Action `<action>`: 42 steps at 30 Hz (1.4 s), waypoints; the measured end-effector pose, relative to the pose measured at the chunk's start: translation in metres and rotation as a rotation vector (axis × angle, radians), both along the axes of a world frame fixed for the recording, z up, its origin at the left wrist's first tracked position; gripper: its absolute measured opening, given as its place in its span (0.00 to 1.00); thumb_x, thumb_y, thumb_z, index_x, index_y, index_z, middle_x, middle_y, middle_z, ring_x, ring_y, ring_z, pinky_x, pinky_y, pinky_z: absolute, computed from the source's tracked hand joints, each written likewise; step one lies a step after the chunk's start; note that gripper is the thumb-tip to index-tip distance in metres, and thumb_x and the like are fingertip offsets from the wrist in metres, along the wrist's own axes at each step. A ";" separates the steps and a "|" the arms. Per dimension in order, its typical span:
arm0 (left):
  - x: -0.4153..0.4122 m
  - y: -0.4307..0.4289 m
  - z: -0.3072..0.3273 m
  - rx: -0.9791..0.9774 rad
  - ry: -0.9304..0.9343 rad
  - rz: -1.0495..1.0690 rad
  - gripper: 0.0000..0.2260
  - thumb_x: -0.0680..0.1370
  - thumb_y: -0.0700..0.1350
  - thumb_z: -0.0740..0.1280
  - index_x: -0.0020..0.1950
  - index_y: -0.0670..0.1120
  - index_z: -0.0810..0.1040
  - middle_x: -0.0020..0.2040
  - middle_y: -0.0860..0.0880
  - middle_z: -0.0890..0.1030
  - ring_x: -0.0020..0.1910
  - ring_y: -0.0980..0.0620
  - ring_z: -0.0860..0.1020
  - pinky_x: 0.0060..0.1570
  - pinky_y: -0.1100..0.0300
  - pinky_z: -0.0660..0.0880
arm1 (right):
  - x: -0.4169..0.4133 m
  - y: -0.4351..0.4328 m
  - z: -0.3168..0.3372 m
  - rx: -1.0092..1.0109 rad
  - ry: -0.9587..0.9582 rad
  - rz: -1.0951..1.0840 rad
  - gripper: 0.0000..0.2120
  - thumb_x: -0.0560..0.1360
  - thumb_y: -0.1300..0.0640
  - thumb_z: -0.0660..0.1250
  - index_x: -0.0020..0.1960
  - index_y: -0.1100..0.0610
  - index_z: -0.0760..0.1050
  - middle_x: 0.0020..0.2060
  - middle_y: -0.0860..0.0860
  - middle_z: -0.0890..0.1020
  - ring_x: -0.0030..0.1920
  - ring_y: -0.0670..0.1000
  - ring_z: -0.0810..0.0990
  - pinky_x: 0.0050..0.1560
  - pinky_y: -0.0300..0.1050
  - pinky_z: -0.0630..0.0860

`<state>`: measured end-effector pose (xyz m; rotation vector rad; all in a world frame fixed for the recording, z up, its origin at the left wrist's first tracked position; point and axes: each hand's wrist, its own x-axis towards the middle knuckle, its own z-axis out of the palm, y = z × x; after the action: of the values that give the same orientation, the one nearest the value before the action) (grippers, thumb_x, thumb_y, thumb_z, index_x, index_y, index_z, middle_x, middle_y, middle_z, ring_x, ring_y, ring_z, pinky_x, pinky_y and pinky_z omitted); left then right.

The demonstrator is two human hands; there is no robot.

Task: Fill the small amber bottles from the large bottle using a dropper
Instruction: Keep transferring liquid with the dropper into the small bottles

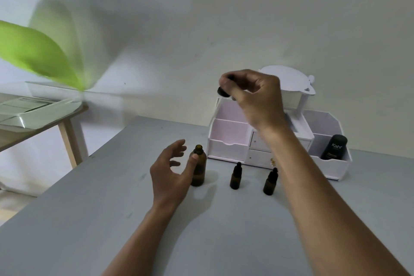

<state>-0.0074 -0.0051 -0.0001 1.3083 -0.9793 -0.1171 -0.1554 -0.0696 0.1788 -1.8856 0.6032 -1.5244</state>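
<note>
- Right hand (pixel 253 96) raised well above the bench, grip pinched on a black dropper cap (pixel 223 92); thumb and fingertips clamp it, only the dark cap end shows, any pipette below it too blurred to tell.
- Left hand (pixel 171 175) low over the bench, grip released, fingers spread and curled; thumb tip touches the side of the large amber bottle (pixel 198 169), the other fingers apart from it.
- Large amber bottle stands upright on the bench, neck uncapped, mouth facing up; the dropper cap sits high above it and to its right.
- Two small amber bottles upright to the right of the large one: nearer one (pixel 235 177) in the middle, second one (pixel 270 182) further right, partly behind the right forearm. Both carry black dropper tops.
- Small bottles stand apart from each other and from the large bottle, in a rough row.
- Bench (pixel 89 219) grey, matte.
- White-and-pink desk organiser (pixel 228 141) at the back of the bench, just behind the small bottles, with open compartments and little drawers.
- Black "Kahf" container (pixel 334 147) leans tilted in the organiser's right compartment.
- Left edge: blurred green leaf (pixel 33 51) over a wooden side table (pixel 67 123) carrying a clear tray.
</note>
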 end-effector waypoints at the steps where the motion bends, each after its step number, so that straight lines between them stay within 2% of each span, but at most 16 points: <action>1: -0.006 0.001 0.003 -0.027 -0.002 0.010 0.16 0.74 0.44 0.76 0.61 0.49 0.81 0.50 0.57 0.83 0.51 0.58 0.82 0.47 0.62 0.78 | -0.009 0.000 0.004 0.005 -0.017 -0.005 0.02 0.74 0.60 0.75 0.46 0.57 0.85 0.37 0.49 0.87 0.38 0.45 0.86 0.39 0.33 0.78; 4: -0.030 0.003 0.012 -0.066 -0.035 -0.026 0.12 0.74 0.41 0.75 0.57 0.48 0.82 0.47 0.55 0.84 0.46 0.57 0.82 0.46 0.66 0.78 | -0.038 0.000 0.009 0.016 -0.024 -0.046 0.03 0.74 0.60 0.74 0.47 0.59 0.85 0.38 0.52 0.87 0.37 0.44 0.86 0.32 0.31 0.76; 7: -0.061 0.004 0.019 -0.066 -0.105 -0.130 0.12 0.74 0.43 0.74 0.57 0.49 0.82 0.47 0.55 0.84 0.45 0.58 0.82 0.44 0.66 0.78 | -0.071 -0.006 0.006 0.010 -0.013 -0.089 0.02 0.73 0.61 0.75 0.45 0.57 0.85 0.37 0.50 0.88 0.39 0.49 0.87 0.40 0.40 0.82; 11: -0.109 0.004 0.024 0.007 -0.137 -0.322 0.15 0.74 0.44 0.75 0.60 0.53 0.81 0.49 0.58 0.83 0.49 0.57 0.82 0.47 0.67 0.79 | -0.120 -0.017 -0.010 0.005 0.061 -0.206 0.05 0.72 0.62 0.76 0.45 0.54 0.85 0.39 0.47 0.88 0.40 0.49 0.87 0.49 0.44 0.84; 13: -0.133 0.003 0.024 0.079 -0.145 -0.406 0.17 0.75 0.46 0.75 0.61 0.57 0.80 0.51 0.60 0.83 0.51 0.60 0.81 0.49 0.70 0.78 | -0.142 -0.023 -0.019 0.048 0.081 -0.247 0.04 0.71 0.62 0.77 0.45 0.55 0.86 0.38 0.49 0.88 0.41 0.51 0.88 0.52 0.47 0.84; 16: -0.165 -0.006 0.022 0.186 -0.091 -0.525 0.20 0.74 0.47 0.75 0.65 0.56 0.78 0.55 0.59 0.82 0.52 0.63 0.80 0.52 0.72 0.76 | -0.170 -0.030 -0.032 0.115 0.098 -0.291 0.03 0.71 0.61 0.77 0.44 0.56 0.86 0.37 0.52 0.88 0.42 0.55 0.88 0.50 0.51 0.84; 19: -0.186 -0.022 0.018 0.323 -0.083 -0.577 0.24 0.75 0.49 0.75 0.70 0.55 0.75 0.63 0.57 0.80 0.56 0.62 0.78 0.57 0.71 0.75 | -0.188 -0.034 -0.041 0.192 0.122 -0.314 0.01 0.71 0.60 0.77 0.43 0.55 0.86 0.36 0.52 0.88 0.41 0.54 0.88 0.44 0.56 0.85; 22: -0.201 -0.037 0.009 0.422 -0.075 -0.587 0.28 0.75 0.50 0.74 0.74 0.54 0.71 0.70 0.56 0.75 0.61 0.60 0.75 0.59 0.69 0.71 | -0.201 -0.041 -0.050 0.243 0.125 -0.329 0.01 0.71 0.60 0.77 0.41 0.55 0.86 0.36 0.53 0.88 0.41 0.55 0.88 0.49 0.64 0.83; 26: -0.212 -0.053 -0.003 0.498 -0.082 -0.595 0.30 0.76 0.50 0.73 0.77 0.51 0.68 0.73 0.53 0.72 0.68 0.55 0.73 0.63 0.65 0.69 | -0.212 -0.048 -0.063 0.306 0.112 -0.351 0.01 0.71 0.60 0.77 0.41 0.56 0.86 0.36 0.55 0.87 0.43 0.58 0.88 0.46 0.70 0.81; 31: -0.219 -0.065 -0.012 0.520 -0.074 -0.598 0.30 0.76 0.48 0.74 0.76 0.49 0.68 0.72 0.52 0.74 0.67 0.55 0.73 0.62 0.66 0.68 | -0.217 -0.057 -0.072 0.333 0.129 -0.362 0.02 0.71 0.60 0.77 0.43 0.58 0.86 0.37 0.55 0.87 0.43 0.58 0.88 0.47 0.68 0.82; 35: -0.221 -0.071 -0.014 0.511 -0.096 -0.592 0.29 0.76 0.48 0.74 0.76 0.47 0.70 0.71 0.52 0.75 0.60 0.59 0.73 0.60 0.67 0.67 | -0.216 -0.061 -0.076 0.352 0.141 -0.348 0.02 0.71 0.60 0.77 0.43 0.58 0.86 0.37 0.55 0.87 0.42 0.55 0.88 0.49 0.64 0.83; 42: -0.221 -0.076 -0.018 0.482 -0.119 -0.588 0.23 0.76 0.44 0.74 0.70 0.45 0.76 0.63 0.51 0.82 0.59 0.56 0.80 0.61 0.66 0.73 | -0.214 -0.066 -0.081 0.332 0.178 -0.360 0.05 0.71 0.62 0.77 0.45 0.62 0.86 0.39 0.58 0.87 0.43 0.59 0.87 0.48 0.56 0.85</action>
<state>-0.2282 -0.0812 -0.0184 1.4278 -1.4788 -0.7723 -0.3698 -0.1355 0.0973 -1.7263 1.2523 -1.3672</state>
